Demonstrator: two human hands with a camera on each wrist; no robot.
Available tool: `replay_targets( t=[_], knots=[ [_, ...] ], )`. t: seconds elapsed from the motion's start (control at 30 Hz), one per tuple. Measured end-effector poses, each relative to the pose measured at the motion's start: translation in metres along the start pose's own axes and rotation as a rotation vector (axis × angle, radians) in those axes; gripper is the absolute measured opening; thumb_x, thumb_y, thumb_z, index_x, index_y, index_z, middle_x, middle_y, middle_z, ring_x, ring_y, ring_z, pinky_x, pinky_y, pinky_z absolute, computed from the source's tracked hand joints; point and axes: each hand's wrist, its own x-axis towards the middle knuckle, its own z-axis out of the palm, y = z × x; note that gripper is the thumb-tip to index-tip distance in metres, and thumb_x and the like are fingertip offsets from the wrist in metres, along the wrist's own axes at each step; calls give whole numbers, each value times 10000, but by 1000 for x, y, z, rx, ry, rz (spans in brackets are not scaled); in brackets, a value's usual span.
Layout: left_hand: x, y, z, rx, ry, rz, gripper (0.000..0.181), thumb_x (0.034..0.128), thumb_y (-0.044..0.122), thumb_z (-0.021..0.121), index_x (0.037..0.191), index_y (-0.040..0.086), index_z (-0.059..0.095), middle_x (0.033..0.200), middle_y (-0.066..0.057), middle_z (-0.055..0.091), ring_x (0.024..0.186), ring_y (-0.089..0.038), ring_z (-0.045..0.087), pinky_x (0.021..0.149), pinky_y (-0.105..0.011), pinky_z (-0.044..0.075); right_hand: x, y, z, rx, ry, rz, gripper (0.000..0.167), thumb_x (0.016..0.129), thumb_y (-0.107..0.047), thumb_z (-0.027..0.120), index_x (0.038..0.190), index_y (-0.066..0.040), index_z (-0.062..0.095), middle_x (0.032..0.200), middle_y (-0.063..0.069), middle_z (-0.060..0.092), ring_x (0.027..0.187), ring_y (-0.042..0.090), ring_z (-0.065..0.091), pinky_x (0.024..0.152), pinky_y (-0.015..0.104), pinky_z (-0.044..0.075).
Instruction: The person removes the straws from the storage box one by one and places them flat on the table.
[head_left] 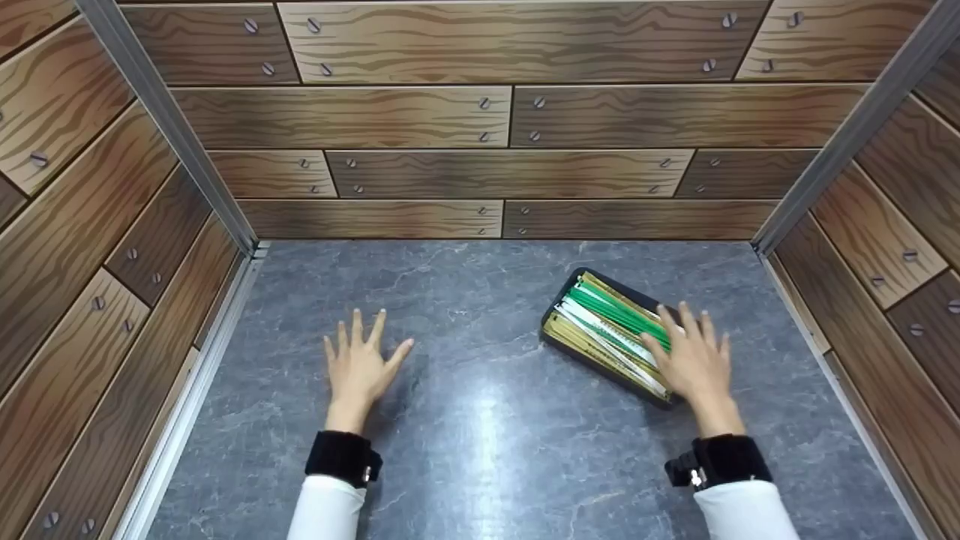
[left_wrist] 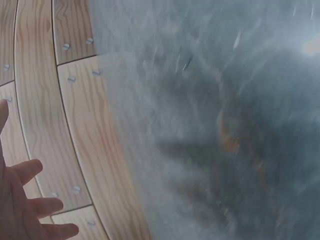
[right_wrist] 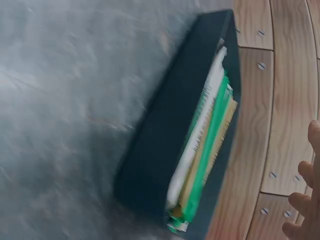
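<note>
A black box (head_left: 600,369) stands at an angle on the right half of the surface, filled with long thin green, white and gold packets (head_left: 609,315). Over its right end the right hand (head_left: 696,360) is spread, fingers apart, gripping nothing; whether it touches the box cannot be told. In the right wrist view the box (right_wrist: 165,105) shows from the side, with that hand's fingers (right_wrist: 300,200) at the right edge. On the left side the left hand (head_left: 358,371) is spread with nothing in it; its fingers (left_wrist: 45,206) show at the left wrist view's lower left.
A grey marbled surface (head_left: 465,315) lies under both hands. Wood-patterned panels (head_left: 510,116) close it off at the back, left and right, with metal rails (head_left: 180,427) along the sides. Light reflects off the surface in the middle.
</note>
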Motion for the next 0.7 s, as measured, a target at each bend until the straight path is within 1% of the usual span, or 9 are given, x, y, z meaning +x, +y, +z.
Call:
replay_targets(
  t=[0.03,0.13,0.23,0.33,0.43,0.53,0.63,0.7],
  knots=[
    [-2,1,3,-5,-2,2,830,904,745,371,1560,245,282,1593,-216,166,1422,-472,189,1127,-642,34,-2,-1,4,0,-2,-11,746,981,-646,306,1569,-192,243,1600,214,133,1425,508,54,1061,727,-28],
    [-6,5,14,-19,-7,12,823,910,716,415,1549,207,319,1562,-239,245,1379,-458,310,1110,-657,149,-8,-4,17,-9,3,-48,710,994,-600,357,1534,-140,332,1561,227,249,1393,510,193,1058,730,128],
    [-10,7,22,-20,-19,19,819,913,706,422,1540,185,342,1535,-250,302,1345,-447,374,1097,-645,222,-13,-7,29,-4,17,-77,614,1010,-469,467,1489,-89,410,1499,236,367,1333,503,330,1013,708,275],
    [-13,10,29,-16,-36,23,815,917,706,413,1538,182,347,1522,-253,324,1322,-451,403,1092,-631,252,-19,-10,39,11,32,-97,513,991,-314,564,1423,-46,495,1412,249,471,1251,495,442,951,681,370],
    [-17,12,35,-21,-49,24,796,922,693,423,1531,184,362,1508,-256,348,1302,-462,419,1081,-630,275,-24,-14,46,18,32,-99,409,967,-237,606,1313,-19,595,1293,241,574,1132,482,543,866,658,440],
    [-23,15,41,-36,-51,24,758,932,653,460,1517,176,391,1483,-260,381,1277,-471,440,1054,-631,314,-29,-18,52,6,21,-70,291,938,-195,647,1179,-35,679,1135,215,660,965,464,624,741,651,483],
    [-28,17,46,-49,-54,23,725,940,619,484,1506,172,412,1461,-260,410,1252,-474,462,1029,-632,340,-33,-20,58,-20,17,-47,176,903,-140,671,1055,-66,721,996,209,689,845,454,645,644,649,485],
    [-32,18,49,-60,-62,23,709,943,602,494,1506,178,412,1453,-259,420,1244,-478,468,1024,-638,342,-34,-21,61,-35,23,-50,154,877,-91,672,1018,-84,733,939,215,690,807,451,646,610,644,482]
  ],
)
